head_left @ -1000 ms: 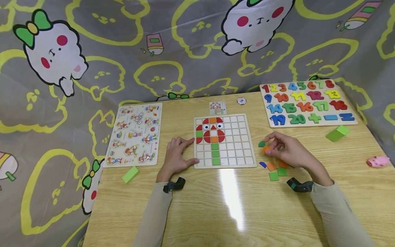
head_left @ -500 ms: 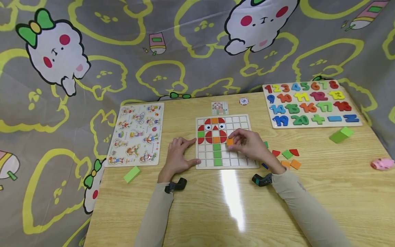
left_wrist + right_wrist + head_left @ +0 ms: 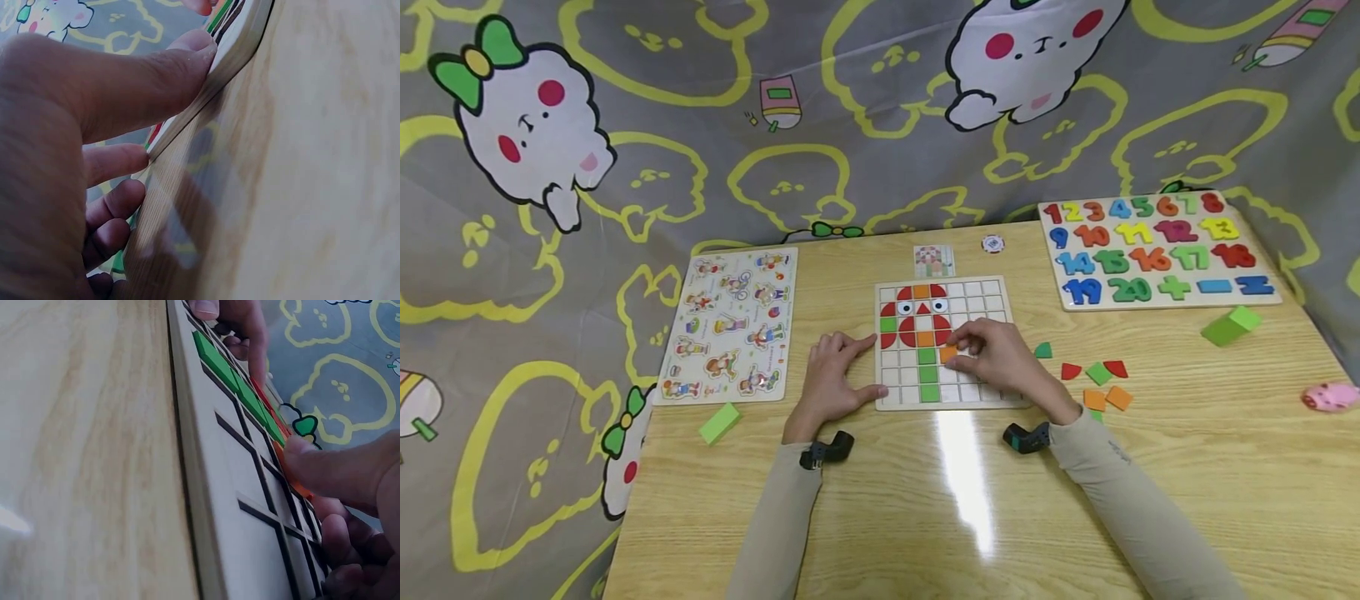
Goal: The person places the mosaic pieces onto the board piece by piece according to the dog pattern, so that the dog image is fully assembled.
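A wooden grid board [image 3: 895,402] lies flat mid-table, with red, green, orange and eye-patterned tiles set in some of its cells. At its left edge rests my left hand [image 3: 831,379]; thumb and forefinger touch the rim, the other fingers loosely bent. My right hand [image 3: 1000,354] reaches over the board's right half. Between thumb and forefinger it pinches an orange square tile [image 3: 949,354], just right of the topmost tile in a column of green squares [image 3: 928,375]. In the right wrist view the orange tile [image 3: 290,472] sits low at the grid, partly covered by the thumb.
Loose tiles [image 3: 1094,400] lie right of the board. Behind it are a picture card [image 3: 933,261] and a round chip [image 3: 992,244]. A figure puzzle [image 3: 726,325] stands left, a number puzzle [image 3: 1157,250] right. Green blocks [image 3: 1230,326] and a pink pig [image 3: 1330,396] sit nearby.
My right hand has carried the orange square tile from the loose pile leftward onto the board, beside the green column. My left hand has stayed at the board's left edge.
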Demonstrator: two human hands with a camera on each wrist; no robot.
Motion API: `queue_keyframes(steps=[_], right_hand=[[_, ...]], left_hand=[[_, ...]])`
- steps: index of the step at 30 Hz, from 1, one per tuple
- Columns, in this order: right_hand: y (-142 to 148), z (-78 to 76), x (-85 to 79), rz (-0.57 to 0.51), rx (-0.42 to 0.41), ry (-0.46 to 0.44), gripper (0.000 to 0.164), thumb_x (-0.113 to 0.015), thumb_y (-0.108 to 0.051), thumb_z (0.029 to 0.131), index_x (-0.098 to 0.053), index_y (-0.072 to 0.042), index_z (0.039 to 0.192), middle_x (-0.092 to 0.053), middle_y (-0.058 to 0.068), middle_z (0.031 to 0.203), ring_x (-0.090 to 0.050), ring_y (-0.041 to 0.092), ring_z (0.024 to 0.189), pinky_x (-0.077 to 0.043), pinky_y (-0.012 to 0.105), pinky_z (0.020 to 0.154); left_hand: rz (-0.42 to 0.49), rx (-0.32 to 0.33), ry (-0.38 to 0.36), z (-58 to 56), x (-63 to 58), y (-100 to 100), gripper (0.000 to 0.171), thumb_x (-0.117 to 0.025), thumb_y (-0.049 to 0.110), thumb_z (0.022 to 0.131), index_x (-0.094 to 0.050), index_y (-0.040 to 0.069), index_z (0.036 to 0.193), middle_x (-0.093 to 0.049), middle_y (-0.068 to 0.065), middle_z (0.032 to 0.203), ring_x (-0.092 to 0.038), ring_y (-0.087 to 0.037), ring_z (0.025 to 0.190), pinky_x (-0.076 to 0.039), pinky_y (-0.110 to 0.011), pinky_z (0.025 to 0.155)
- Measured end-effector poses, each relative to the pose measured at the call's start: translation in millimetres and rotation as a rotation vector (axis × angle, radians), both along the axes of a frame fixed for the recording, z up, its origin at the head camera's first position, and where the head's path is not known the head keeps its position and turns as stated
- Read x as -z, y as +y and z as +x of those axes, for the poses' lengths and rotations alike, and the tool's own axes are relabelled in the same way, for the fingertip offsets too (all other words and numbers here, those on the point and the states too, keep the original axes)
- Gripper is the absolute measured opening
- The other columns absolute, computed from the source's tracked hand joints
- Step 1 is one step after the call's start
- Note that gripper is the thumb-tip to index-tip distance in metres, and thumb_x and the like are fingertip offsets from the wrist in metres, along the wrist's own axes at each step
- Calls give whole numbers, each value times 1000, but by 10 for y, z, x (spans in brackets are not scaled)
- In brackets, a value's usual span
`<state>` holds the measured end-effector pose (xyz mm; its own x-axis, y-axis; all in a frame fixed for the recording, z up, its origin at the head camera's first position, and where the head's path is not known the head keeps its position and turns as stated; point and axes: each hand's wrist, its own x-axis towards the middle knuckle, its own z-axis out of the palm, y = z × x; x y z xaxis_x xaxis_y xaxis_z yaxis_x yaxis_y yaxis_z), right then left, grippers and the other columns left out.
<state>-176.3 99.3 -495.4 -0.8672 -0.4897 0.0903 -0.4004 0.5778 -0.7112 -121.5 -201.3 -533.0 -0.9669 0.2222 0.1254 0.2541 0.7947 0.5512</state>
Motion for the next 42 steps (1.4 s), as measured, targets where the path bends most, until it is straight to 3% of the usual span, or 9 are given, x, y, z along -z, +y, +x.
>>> queue_keyframes(steps=[10, 15, 20, 24, 30, 35, 42], right_hand=[[-42, 22, -21, 24, 20, 0, 18, -82, -22, 82, -76, -11, 96, -66, -2, 81, -55, 13, 69, -44, 31, 66], [56, 42, -47, -35, -4, 34, 23, -82, -23, 82, -76, -11, 101, -68, -2, 85, -58, 11, 72, -47, 29, 67], [462, 121, -180, -34, 53, 92, 23, -83, -20, 81, -76, -12, 102, -69, -2, 86, -59, 10, 73, -47, 25, 64], [995, 262, -309, 104, 126, 83, 22, -82, -20, 82, -76, -13, 102, -67, -5, 84, -57, 11, 73, -45, 26, 66], [1645, 482, -405, 269, 243, 70, 24, -84, -26, 79, -77, -12, 98, -70, 4, 89, -59, 19, 77, -42, 29, 65], [1860, 609, -355, 326, 323, -6, 32, -84, -33, 79, -76, -9, 98, -71, 9, 90, -59, 22, 78, -39, 32, 64], [1903, 733, -221, 312, 358, -19, 28, -80, -30, 83, -73, -5, 95, -68, 2, 81, -56, 8, 68, -42, 25, 60]], left_hand=[[-13, -6, -8, 3, -17, 11, 85, -79, 61, 70, -52, 30, 145, -48, 2, 110, -36, -19, 95, -26, -36, 85], [-11, -5, -5, 2, -18, 21, 85, -78, 61, 70, -52, 30, 144, -49, 2, 111, -36, -19, 96, -27, -36, 85], [-5, -8, 4, 6, -14, 24, 85, -79, 61, 70, -53, 30, 144, -49, 2, 110, -36, -18, 95, -26, -36, 85], [-11, -1, 7, 14, -16, 22, 85, -78, 62, 70, -53, 29, 144, -49, 2, 110, -36, -18, 95, -27, -36, 85], [2, -3, 4, 31, -35, -2, 85, -79, 61, 70, -54, 28, 144, -50, 1, 112, -38, -19, 98, -28, -38, 87], [-2, -9, 1, 33, -19, -17, 84, -78, 62, 71, -53, 29, 144, -50, 2, 111, -37, -18, 97, -28, -37, 86], [7, 4, 5, 23, -28, 15, 84, -78, 61, 71, -53, 29, 144, -50, 2, 111, -37, -19, 95, -28, -37, 84]])
